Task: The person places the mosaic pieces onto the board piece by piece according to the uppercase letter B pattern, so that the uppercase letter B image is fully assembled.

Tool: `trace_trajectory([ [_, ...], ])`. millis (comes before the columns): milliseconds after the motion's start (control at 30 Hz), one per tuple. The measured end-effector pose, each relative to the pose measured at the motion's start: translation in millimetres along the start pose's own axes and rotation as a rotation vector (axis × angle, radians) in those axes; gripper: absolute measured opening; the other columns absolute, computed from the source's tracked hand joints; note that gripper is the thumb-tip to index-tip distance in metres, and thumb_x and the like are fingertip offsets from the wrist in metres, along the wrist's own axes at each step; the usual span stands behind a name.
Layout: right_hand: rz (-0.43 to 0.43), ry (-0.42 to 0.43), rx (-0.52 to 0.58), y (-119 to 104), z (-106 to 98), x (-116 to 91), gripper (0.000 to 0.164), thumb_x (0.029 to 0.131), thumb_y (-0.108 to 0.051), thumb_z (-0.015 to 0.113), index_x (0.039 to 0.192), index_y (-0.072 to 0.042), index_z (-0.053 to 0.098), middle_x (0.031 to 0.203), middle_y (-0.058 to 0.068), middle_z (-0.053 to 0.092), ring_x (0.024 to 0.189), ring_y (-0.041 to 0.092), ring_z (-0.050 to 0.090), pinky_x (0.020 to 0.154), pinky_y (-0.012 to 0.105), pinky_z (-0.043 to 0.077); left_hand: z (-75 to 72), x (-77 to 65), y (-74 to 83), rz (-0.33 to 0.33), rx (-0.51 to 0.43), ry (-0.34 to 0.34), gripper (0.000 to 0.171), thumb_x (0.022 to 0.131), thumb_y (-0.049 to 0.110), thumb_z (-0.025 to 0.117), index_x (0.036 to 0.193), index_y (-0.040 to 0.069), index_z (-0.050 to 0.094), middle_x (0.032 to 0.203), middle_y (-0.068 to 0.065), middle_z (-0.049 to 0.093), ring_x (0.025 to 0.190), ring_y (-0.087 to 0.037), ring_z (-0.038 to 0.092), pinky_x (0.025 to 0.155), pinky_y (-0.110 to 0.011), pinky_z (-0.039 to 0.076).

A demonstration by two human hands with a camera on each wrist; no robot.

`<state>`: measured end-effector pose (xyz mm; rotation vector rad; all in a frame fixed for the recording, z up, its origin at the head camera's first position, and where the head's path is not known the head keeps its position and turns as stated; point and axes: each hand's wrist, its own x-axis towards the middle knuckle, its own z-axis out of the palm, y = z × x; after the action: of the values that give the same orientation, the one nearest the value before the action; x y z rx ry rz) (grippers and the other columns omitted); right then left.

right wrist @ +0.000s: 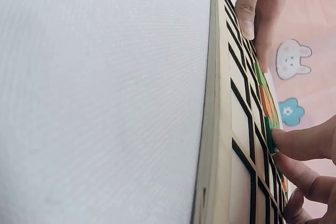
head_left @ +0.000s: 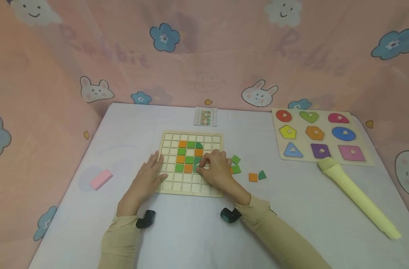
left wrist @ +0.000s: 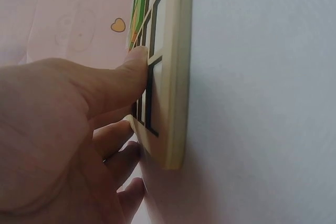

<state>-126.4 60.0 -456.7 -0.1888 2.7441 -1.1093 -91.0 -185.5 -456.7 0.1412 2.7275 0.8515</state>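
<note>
A wooden grid board [head_left: 168, 185] lies flat, bearing orange and light green square tiles [head_left: 189, 160] and dark green quarter-round tiles [head_left: 199, 145]. My right hand [head_left: 219, 170] is over the board's right half, thumb and fingers pinching a dark green tile [right wrist: 270, 135] down at the grid, beside an orange square; the fingers hide part of it. At the board's left edge rests my left hand [head_left: 145, 179], fingers extended along the rim. Its thumb [left wrist: 123, 85] presses on the top face near the front left corner.
Loose green tiles [head_left: 236, 169], an orange square [head_left: 253, 177] and a green quarter-round [head_left: 262, 175] lie right of the board. Behind it is a small pattern card [head_left: 205, 116]. A knobbed shape puzzle [head_left: 281, 145] and yellow roll [head_left: 359, 198] sit right, a pink block [head_left: 101, 179] left.
</note>
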Motion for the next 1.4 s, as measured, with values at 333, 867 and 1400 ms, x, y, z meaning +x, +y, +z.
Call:
trace_trajectory([
  [333, -0.013, 0.008, 0.017, 0.1, 0.9, -3.1, 0.025, 0.090, -0.017, 0.084, 0.072, -0.012, 0.066, 0.098, 0.009, 0.055, 0.100, 0.029, 0.042, 0.090, 0.050, 0.030, -0.8, -1.5, -0.8, -0.001, -0.006, -0.005, 0.073, 0.108, 0.022, 0.060, 0.167, 0.001, 0.023, 0.179, -0.016, 0.007, 0.167, -0.036, 0.004, 0.137, -0.056, 0.005],
  [867, -0.026, -0.072, -0.021, 46.3, -44.6, 5.3, 0.015, 0.095, -0.021, 0.077, 0.104, -0.011, 0.071, 0.137, 0.022, 0.051, 0.123, 0.041, 0.038, 0.099, 0.058, 0.026, -1.2, 0.3, 0.0, -0.001, 0.012, -0.005, 0.073, 0.108, 0.022, 0.060, 0.167, 0.001, 0.022, 0.179, -0.016, 0.007, 0.167, -0.036, 0.004, 0.138, -0.054, 0.004],
  [1400, -0.005, -0.213, -0.045, 81.8, -98.6, 5.0, 0.034, 0.096, -0.003, 0.070, 0.129, -0.002, 0.067, 0.133, 0.025, 0.056, 0.122, 0.042, 0.050, 0.109, 0.061, 0.048, 0.1, -0.1, 0.5, -0.003, 0.011, -0.003, 0.073, 0.108, 0.023, 0.060, 0.167, 0.001, 0.024, 0.179, -0.016, 0.008, 0.167, -0.037, 0.005, 0.137, -0.055, 0.005],
])
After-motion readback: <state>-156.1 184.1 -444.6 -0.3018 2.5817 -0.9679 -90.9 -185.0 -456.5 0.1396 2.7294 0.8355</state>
